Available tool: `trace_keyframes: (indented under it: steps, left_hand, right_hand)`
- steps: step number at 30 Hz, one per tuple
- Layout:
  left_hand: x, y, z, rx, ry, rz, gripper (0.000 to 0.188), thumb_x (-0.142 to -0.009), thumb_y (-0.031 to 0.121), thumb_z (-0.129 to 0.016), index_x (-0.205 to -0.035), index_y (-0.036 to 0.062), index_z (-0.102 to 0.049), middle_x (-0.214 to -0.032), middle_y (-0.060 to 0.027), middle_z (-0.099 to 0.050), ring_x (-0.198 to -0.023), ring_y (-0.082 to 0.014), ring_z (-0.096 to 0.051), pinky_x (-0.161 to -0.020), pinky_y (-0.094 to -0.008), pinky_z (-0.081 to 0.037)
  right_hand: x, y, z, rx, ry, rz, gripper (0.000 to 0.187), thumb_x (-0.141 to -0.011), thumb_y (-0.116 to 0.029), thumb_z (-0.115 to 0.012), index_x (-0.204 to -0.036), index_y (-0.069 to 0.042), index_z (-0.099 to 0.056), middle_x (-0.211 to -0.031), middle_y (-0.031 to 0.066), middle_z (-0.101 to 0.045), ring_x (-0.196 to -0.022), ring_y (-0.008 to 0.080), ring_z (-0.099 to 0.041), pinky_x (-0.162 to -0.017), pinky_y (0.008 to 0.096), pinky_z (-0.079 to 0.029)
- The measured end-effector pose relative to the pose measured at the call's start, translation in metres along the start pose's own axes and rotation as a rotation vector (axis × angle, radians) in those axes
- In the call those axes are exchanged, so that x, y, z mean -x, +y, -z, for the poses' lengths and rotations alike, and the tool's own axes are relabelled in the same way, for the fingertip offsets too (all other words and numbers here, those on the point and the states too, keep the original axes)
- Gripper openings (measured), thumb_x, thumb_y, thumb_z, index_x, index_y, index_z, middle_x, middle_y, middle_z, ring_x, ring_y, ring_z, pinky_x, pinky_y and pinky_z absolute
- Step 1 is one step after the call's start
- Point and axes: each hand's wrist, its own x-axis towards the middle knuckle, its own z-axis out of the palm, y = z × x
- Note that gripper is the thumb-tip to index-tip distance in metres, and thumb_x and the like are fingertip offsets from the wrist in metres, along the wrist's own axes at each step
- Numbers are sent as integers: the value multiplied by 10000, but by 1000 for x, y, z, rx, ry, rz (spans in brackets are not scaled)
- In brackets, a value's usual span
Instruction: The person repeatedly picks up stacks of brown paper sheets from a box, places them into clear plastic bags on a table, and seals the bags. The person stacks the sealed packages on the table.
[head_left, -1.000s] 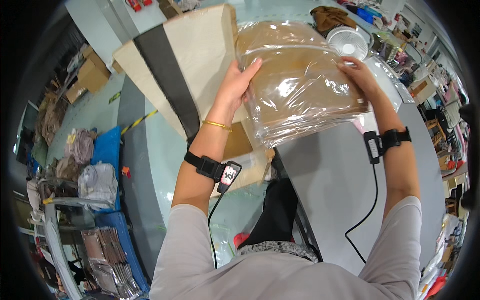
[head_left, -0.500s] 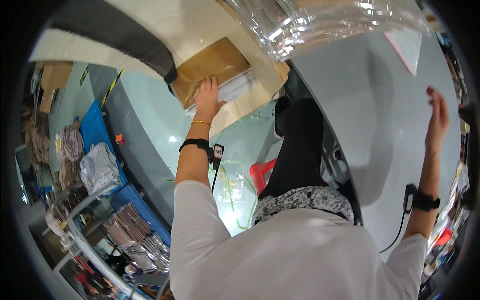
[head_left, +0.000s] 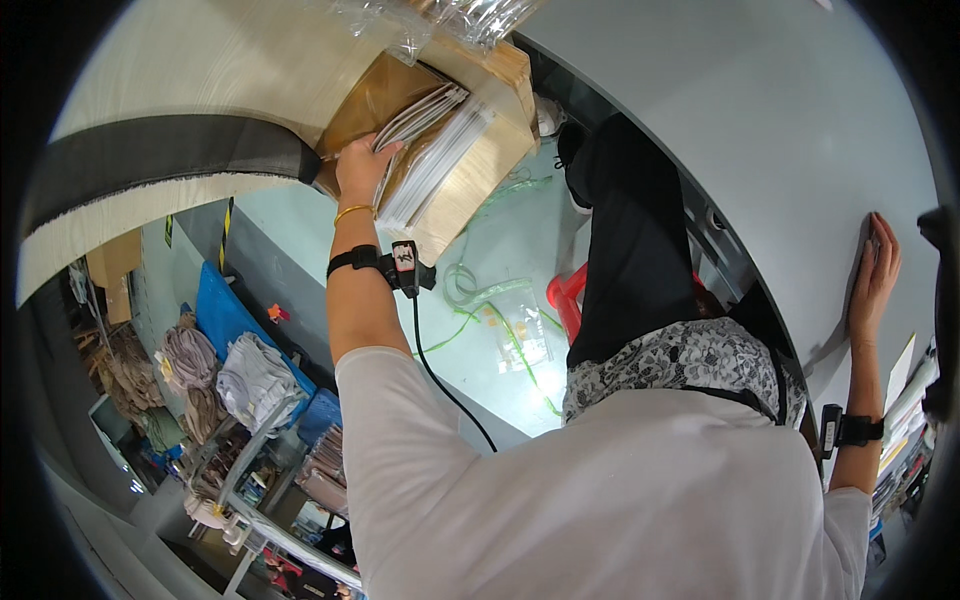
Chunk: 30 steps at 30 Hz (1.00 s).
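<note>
While the left hand (head_left: 362, 168) reaches into the cardboard box (head_left: 470, 170) under the grey counter (head_left: 760, 130), its grip closes on a stack of clear plastic bags (head_left: 432, 150) standing on edge. They look light, floppy and slippery, best pinched mid-stack. The right hand (head_left: 874, 275) lies flat and open on the counter.

Pale green floor (head_left: 500, 250), grey table (head_left: 760, 150), blue crate (head_left: 225, 315), cluttered shelves (head_left: 270, 490).

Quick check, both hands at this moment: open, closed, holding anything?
Left hand: fingers curled on a stack of flat clear-bagged packets standing in a cardboard box.
Right hand: open, palm flat on the grey table, holding nothing.
</note>
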Motion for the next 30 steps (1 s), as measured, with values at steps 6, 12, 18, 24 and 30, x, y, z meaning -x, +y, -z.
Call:
trace_keyframes:
  steps: [6, 12, 18, 24, 30]
  left_hand:
    - [16, 16, -12, -254, 116, -127, 525, -845, 422, -769, -1193, 32, -724, -1069, -203, -741, -978, -347, -717, -841, -433, -570]
    - [28, 32, -39, -448, 227, -190, 454, -807, 284, -792, -1200, 78, -695, -1065, -148, -727, -1017, -298, -692, -815, -408, -571]
    - [14, 11, -12, -124, 144, -64, 406, -819, 379, -801, -1120, 109, -768, -955, -180, -750, -879, -359, -720, -754, -443, -572]
    - [0, 8, -6, -189, 111, -66, 423, -816, 434, -799, -1101, 121, -780, -920, -195, -748, -866, -369, -724, -757, -454, -574]
    - [15, 20, -31, -404, 187, -127, 456, -814, 351, -787, -1181, 93, -701, -1030, -147, -743, -938, -326, -720, -766, -440, -588]
  right_hand:
    - [0, 0, 3, 42, -8, 21, 370, -1073, -187, -448, -1411, -103, -572, -1450, 101, -545, -1368, 286, -484, -1174, 416, -348]
    - [-2, -1, 4, 58, -10, 28, 373, -1073, -202, -446, -1413, -112, -573, -1446, 102, -547, -1371, 288, -480, -1180, 416, -341]
    - [1, 0, 1, 47, -14, 8, 378, -1081, -219, -437, -1423, -126, -565, -1455, 88, -541, -1383, 285, -470, -1189, 424, -339]
    - [2, 4, 0, 66, -20, 5, 376, -1082, -193, -440, -1429, -113, -561, -1468, 107, -528, -1387, 291, -466, -1189, 418, -334]
    - [0, 3, 3, 85, -19, 27, 373, -1088, -214, -434, -1427, -128, -563, -1469, 89, -531, -1387, 281, -468, -1186, 419, -338]
